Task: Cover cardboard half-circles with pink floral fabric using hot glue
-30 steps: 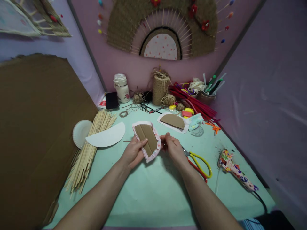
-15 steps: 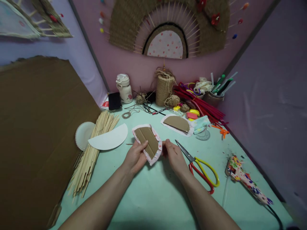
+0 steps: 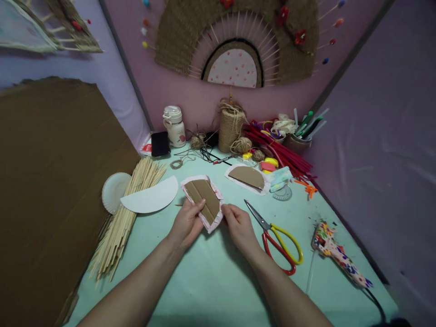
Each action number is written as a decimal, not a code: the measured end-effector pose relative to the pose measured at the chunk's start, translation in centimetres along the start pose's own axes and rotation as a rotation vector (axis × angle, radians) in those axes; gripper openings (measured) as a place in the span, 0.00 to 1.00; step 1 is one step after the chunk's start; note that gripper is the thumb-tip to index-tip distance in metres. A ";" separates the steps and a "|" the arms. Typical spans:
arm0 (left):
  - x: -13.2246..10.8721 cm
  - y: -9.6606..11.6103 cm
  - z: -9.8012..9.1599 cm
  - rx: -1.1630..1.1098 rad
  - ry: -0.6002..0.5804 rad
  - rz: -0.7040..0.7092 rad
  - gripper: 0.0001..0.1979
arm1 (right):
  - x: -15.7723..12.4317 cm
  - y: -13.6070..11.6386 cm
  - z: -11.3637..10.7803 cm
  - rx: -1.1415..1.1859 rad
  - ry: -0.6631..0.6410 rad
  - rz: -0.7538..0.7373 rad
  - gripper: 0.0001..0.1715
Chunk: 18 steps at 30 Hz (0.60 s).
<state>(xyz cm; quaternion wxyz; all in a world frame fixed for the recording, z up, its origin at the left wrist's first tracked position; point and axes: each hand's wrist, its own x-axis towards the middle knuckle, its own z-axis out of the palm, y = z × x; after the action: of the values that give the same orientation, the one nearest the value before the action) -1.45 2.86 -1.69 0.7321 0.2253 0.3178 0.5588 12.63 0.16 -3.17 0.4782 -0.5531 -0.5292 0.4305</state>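
Note:
A half-round piece of cardboard with pink-spotted white edging folded over its rim is held above the table, bare brown side up. My left hand grips it from the lower left, thumb across the cardboard and fingers underneath. At its right edge, my right hand pinches the folded edging between thumb and bent fingers. Just right of that hand lie open scissors with one yellow and one red handle. Behind the hands, a second cardboard half-round rests on a larger white piece.
Thin wooden sticks, a white half-circle and a paper plate lie left. A flower-patterned glue gun with a cord lies right. Twine, a white bottle and red pipe cleaners line the back.
My right hand has closed in on the edging and now pinches it at the right edge. The whole view has shifted slightly; the left hand keeps its hold.

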 end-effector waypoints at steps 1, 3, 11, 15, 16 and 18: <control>0.0 0.1 0.0 0.026 0.000 -0.005 0.27 | 0.1 -0.1 -0.1 0.041 -0.012 0.037 0.30; -0.1 0.4 0.0 0.101 -0.014 -0.036 0.25 | 0.2 -0.3 -0.4 0.121 -0.026 0.081 0.33; -0.4 0.6 0.0 0.242 -0.161 -0.144 0.24 | 0.9 -0.2 -1.3 0.443 0.010 0.218 0.34; -0.7 0.6 -0.1 0.207 -0.270 -0.203 0.28 | 1.0 -0.5 -1.3 0.647 -0.119 0.330 0.33; -0.7 0.6 -0.1 0.209 -0.290 -0.215 0.28 | 1.0 -0.6 -1.3 0.670 -0.143 0.345 0.33; -0.7 0.6 -0.2 0.231 -0.311 -0.224 0.28 | 0.9 -0.7 -1.4 0.679 -0.170 0.362 0.34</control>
<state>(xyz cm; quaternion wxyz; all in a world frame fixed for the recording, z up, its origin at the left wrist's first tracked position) -2.11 2.29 -1.31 0.7991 0.3545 0.2861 0.3923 13.97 0.94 -2.19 0.5049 -0.4102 -0.2884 0.7026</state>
